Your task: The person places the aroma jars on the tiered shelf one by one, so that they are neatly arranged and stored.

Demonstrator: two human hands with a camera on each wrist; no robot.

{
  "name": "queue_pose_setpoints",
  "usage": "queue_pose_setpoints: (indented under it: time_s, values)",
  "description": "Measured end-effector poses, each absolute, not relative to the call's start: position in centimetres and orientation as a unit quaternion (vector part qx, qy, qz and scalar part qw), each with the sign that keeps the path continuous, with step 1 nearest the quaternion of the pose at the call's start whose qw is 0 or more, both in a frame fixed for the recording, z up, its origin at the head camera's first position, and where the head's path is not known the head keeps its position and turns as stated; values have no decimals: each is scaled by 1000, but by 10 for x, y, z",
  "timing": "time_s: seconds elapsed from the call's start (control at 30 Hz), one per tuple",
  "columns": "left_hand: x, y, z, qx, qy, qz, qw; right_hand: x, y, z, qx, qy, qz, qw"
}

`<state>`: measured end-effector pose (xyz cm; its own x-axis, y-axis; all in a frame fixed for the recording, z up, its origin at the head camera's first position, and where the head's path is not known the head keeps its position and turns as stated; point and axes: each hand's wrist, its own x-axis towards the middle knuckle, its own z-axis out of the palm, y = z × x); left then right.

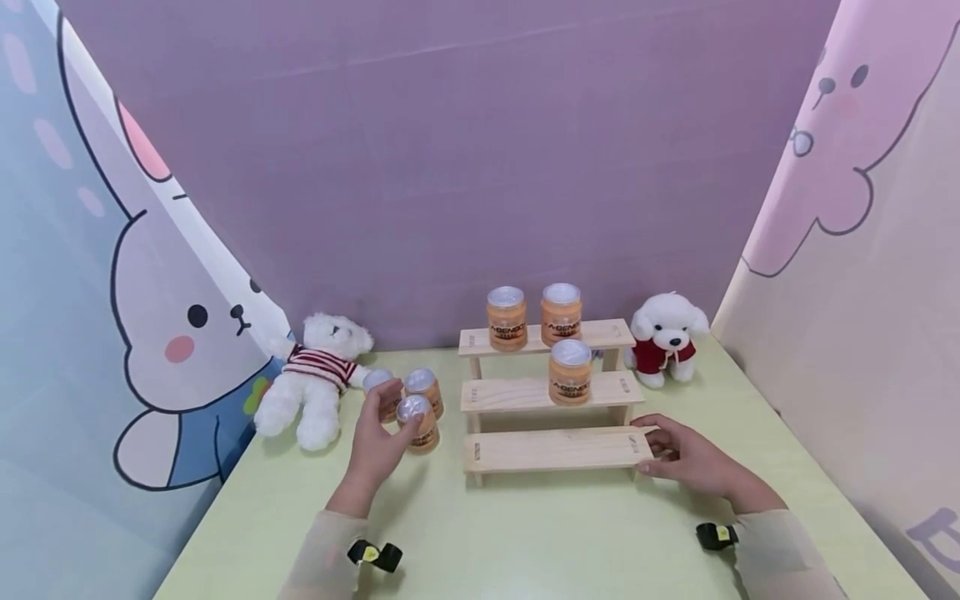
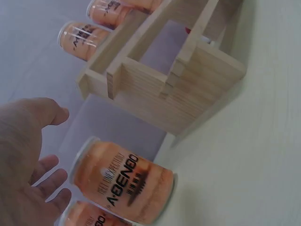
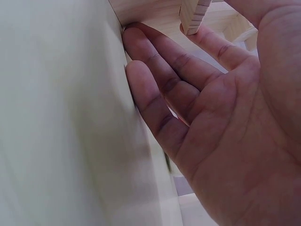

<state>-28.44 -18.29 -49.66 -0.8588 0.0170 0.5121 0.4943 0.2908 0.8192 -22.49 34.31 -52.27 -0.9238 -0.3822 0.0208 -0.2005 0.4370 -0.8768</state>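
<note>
My left hand (image 1: 381, 446) is beside the three orange cans on the table at the left, its thumb and fingers spread. In the left wrist view a gap shows between this hand (image 2: 28, 155) and the nearest can (image 2: 124, 181). That front can (image 1: 420, 425) stands before another can (image 1: 424, 390); the third can (image 1: 377, 379) is partly hidden behind my fingers. My right hand (image 1: 693, 454) holds the right end of the three-tier wooden stand (image 1: 555, 450) at its lowest step. In the right wrist view its fingers (image 3: 150, 89) lie against the stand's side, low by the table.
Two cans (image 1: 507, 321) (image 1: 561, 315) stand on the top tier, and one can (image 1: 571, 375) on the middle tier. A white teddy bear (image 1: 318, 375) lies at the left. A white toy dog (image 1: 667, 337) sits right of the stand. Purple cloth (image 1: 450, 167) hangs behind the table (image 1: 555, 542).
</note>
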Motion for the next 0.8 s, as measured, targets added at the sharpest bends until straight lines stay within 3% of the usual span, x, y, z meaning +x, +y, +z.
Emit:
queue_pose_setpoints:
  time_s: [0.3,0.53,0.8]
  values:
    - [-291,-186,-513,-166,-789,-560,189,-223,343,-521,-193,831,-514,89]
    - [-295,-188,-524,-131,-816,-544,142,-225,344,-523,-191,835,-509,87]
    - [-300,-191,-539,-115,-812,-556,134,-223,343,-521,-188,835,-509,89]
